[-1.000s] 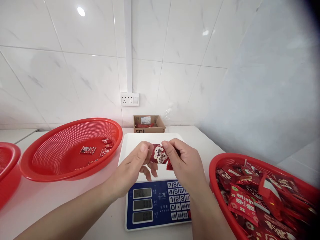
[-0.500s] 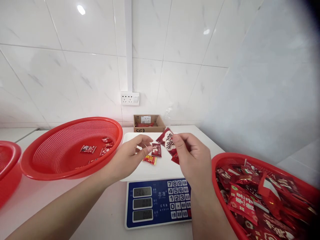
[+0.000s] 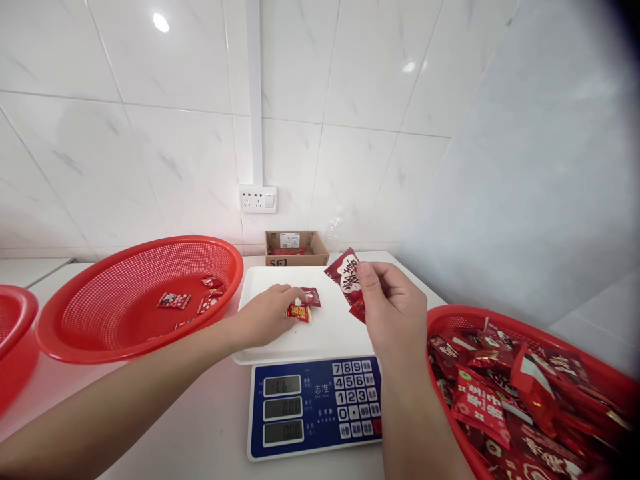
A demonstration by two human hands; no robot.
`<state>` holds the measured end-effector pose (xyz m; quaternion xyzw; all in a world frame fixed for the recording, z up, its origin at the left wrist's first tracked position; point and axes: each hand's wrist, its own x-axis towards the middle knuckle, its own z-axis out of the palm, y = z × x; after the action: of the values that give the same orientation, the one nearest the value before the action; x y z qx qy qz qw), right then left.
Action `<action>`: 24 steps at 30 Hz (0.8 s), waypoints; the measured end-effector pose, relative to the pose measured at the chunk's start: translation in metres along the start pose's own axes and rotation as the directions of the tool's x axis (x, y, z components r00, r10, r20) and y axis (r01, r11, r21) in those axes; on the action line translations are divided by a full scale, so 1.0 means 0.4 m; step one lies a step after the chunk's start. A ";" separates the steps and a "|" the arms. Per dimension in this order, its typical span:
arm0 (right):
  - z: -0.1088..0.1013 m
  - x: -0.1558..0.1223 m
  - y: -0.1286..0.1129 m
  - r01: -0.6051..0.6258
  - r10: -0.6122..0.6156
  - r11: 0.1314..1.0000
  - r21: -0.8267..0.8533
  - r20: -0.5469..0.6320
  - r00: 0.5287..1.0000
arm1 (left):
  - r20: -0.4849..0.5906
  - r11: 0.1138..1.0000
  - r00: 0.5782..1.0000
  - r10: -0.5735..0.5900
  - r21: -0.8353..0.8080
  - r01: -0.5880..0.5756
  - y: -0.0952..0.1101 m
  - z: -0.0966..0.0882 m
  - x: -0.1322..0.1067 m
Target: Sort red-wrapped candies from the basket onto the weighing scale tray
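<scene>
My right hand (image 3: 395, 307) is closed in a pinch above the scale tray. It holds a dark red snack packet (image 3: 347, 277) with a white label and dark characters, and a brighter red packet (image 3: 359, 309) shows below it. My left hand (image 3: 270, 315) is low over the white scale tray (image 3: 340, 337), its fingers closing round two small packets there: a dark red packet (image 3: 312, 297) and a red-and-yellow packet (image 3: 300, 313). Its thumb is mostly hidden. In front is the blue scale panel (image 3: 315, 408), with displays and number keys.
A red basket (image 3: 100, 267) with several small packets stands left, beside another red basket (image 3: 15, 313) at the edge. On the right, a red basket (image 3: 450, 311) is heaped with red packets. Behind the scale sits a cardboard box (image 3: 320, 257) against the tiled wall.
My left hand has come down onto the two tray packets, which now lie closer together and partly overlap. My right hand stays nearly in place, still holding its packets.
</scene>
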<state>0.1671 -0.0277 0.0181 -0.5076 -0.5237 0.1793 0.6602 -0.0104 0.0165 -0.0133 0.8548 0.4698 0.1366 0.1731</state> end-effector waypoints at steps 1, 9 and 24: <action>0.002 0.000 -0.001 -0.008 0.008 1.000 -0.001 -0.001 1.000 | -0.001 1.000 1.000 0.006 0.006 -0.006 0.000 -0.003 0.007; 0.008 -0.007 -0.011 -0.005 0.006 0.999 -0.047 0.016 1.000 | 0.174 0.994 0.983 0.055 0.085 -0.071 -0.006 -0.010 0.088; -0.002 0.010 0.015 0.019 -0.017 1.000 -0.025 0.069 0.997 | 0.036 1.000 0.999 0.016 0.020 -0.017 0.009 0.055 0.122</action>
<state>0.1711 -0.0225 0.0151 -0.5049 -0.5530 0.1840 0.6367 0.0264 0.0526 -0.0283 0.8627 0.4609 0.1178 0.1718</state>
